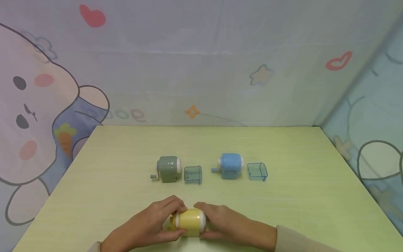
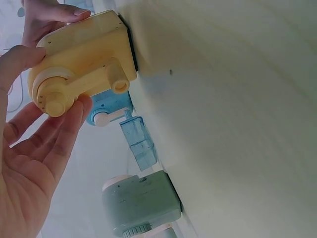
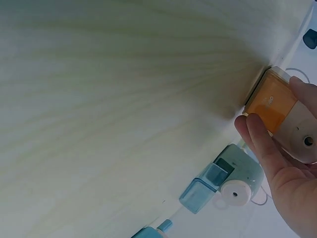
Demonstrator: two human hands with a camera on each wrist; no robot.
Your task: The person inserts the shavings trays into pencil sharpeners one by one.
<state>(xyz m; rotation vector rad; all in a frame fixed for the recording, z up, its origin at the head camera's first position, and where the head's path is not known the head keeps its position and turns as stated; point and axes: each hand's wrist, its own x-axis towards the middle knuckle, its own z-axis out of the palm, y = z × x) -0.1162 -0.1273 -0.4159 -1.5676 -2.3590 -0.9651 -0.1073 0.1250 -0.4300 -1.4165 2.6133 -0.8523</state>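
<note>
A yellow hand-crank pencil sharpener (image 1: 190,222) sits on the table near its front edge, between both hands. My left hand (image 1: 151,225) (image 2: 34,168) grips its crank end, thumb on one side and fingers on the other. In the left wrist view the yellow crank (image 2: 91,82) points toward the camera. My right hand (image 1: 228,224) (image 3: 292,188) holds the white end between thumb and fingers. The right wrist view shows an orange see-through drawer (image 3: 271,104) in that end, below the white face with its pencil hole (image 3: 308,141).
Behind the hands stand a green pencil sharpener (image 1: 169,169) and a blue pencil sharpener (image 1: 231,166), cranks to the left. Beside each, on its right, lies a clear blue-tinted drawer: one drawer (image 1: 192,175), another drawer (image 1: 257,170). A printed curtain (image 1: 195,70) hangs behind the table (image 1: 299,196).
</note>
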